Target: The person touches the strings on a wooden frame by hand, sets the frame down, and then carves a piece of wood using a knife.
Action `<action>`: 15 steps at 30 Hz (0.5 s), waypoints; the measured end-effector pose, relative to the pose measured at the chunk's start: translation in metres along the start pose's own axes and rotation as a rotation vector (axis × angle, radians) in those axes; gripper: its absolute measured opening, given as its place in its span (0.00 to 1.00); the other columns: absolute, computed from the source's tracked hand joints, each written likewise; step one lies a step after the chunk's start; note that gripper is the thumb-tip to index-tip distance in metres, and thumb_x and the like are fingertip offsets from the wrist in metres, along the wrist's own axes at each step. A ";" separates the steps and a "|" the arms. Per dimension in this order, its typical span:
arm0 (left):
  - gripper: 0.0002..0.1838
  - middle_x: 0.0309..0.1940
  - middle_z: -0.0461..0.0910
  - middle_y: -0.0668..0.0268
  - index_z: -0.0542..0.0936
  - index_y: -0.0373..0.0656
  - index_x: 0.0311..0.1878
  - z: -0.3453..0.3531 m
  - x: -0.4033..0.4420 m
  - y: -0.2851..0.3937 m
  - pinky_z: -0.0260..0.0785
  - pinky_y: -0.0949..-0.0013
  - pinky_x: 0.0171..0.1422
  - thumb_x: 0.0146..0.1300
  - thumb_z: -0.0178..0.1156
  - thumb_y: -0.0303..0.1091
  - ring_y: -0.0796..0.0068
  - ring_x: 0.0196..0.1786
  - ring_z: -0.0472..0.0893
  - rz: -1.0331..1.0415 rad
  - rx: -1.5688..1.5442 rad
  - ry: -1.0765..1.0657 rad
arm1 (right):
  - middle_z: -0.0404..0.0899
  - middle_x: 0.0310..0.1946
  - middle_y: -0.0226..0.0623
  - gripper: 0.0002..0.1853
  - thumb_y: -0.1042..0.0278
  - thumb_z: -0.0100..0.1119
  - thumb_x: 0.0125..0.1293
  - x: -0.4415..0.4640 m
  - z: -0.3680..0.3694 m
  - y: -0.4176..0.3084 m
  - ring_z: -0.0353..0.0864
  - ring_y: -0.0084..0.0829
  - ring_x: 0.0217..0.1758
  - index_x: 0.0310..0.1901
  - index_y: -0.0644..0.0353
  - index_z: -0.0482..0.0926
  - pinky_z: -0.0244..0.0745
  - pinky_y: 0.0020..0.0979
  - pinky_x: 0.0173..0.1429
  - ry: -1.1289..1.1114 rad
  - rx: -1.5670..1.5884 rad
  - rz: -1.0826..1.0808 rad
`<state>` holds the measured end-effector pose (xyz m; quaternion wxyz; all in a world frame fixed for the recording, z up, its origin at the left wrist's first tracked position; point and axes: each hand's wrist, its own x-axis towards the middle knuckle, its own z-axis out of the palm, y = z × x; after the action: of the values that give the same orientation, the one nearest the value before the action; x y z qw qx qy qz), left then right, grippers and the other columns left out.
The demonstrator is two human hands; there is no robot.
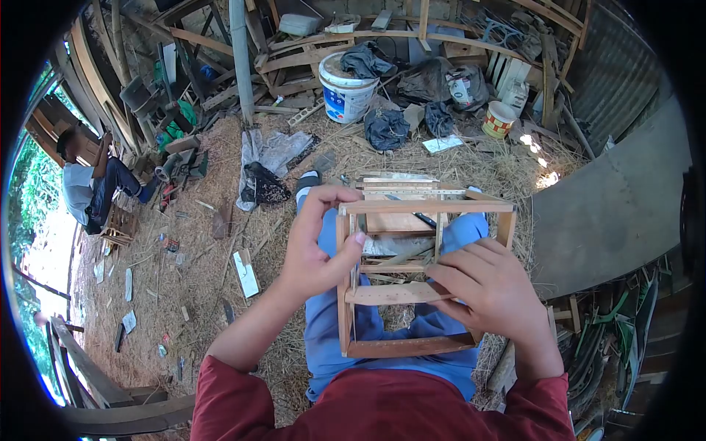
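A box-shaped frame of thin wooden strips [426,208] rests over my lap, between my two hands. My left hand [321,246] is closed around its upper left corner, with the thumb on the inner side of the post. On the right, my right hand [487,288] has its fingers bent over the end of the middle slat [393,294]; the fingertips are partly hidden. Rows of small holes or marks show on some strips. Through the frame I see a low wooden surface [390,223] with a dark, slim tool [424,219] on it.
Straw and shavings cover the ground. A white-and-blue bucket [346,95], black plastic bags [386,130] and a smaller yellow-red bucket [499,120] stand ahead. Another person [84,180] sits at the left. A large grey sheet [610,213] lies to the right, and a post [240,66] rises ahead.
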<state>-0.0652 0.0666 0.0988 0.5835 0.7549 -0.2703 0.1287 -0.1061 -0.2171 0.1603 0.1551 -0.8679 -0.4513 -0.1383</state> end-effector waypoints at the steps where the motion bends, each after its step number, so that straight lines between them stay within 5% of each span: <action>1: 0.27 0.57 0.74 0.52 0.64 0.39 0.62 0.007 -0.003 -0.001 0.62 0.57 0.74 0.62 0.64 0.30 0.62 0.63 0.74 0.060 -0.095 0.074 | 0.81 0.41 0.31 0.18 0.55 0.72 0.61 0.002 -0.004 -0.001 0.83 0.35 0.43 0.46 0.56 0.81 0.75 0.38 0.47 0.014 0.043 -0.034; 6: 0.28 0.56 0.73 0.46 0.58 0.42 0.61 0.015 -0.022 -0.002 0.63 0.53 0.71 0.66 0.62 0.39 0.58 0.61 0.74 0.221 -0.132 0.106 | 0.81 0.43 0.32 0.19 0.52 0.71 0.63 0.004 -0.006 -0.015 0.83 0.35 0.45 0.46 0.57 0.82 0.75 0.37 0.48 -0.013 0.164 -0.013; 9: 0.25 0.56 0.70 0.42 0.59 0.42 0.60 0.030 -0.031 -0.010 0.64 0.45 0.71 0.75 0.47 0.53 0.50 0.62 0.74 0.380 -0.162 0.288 | 0.82 0.41 0.32 0.17 0.54 0.71 0.63 0.003 -0.005 -0.017 0.84 0.34 0.41 0.46 0.56 0.83 0.77 0.36 0.44 -0.026 0.180 0.035; 15: 0.21 0.57 0.68 0.41 0.60 0.41 0.59 0.036 -0.041 -0.012 0.64 0.38 0.72 0.78 0.43 0.49 0.45 0.62 0.75 0.324 -0.275 0.389 | 0.84 0.36 0.30 0.11 0.61 0.72 0.62 0.004 0.000 -0.022 0.86 0.33 0.36 0.43 0.54 0.84 0.79 0.34 0.39 0.052 0.223 0.076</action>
<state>-0.0970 0.0449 0.0578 0.6932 0.5767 -0.2853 0.3248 -0.1217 -0.2022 0.1652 0.2672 -0.8578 -0.4266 -0.1037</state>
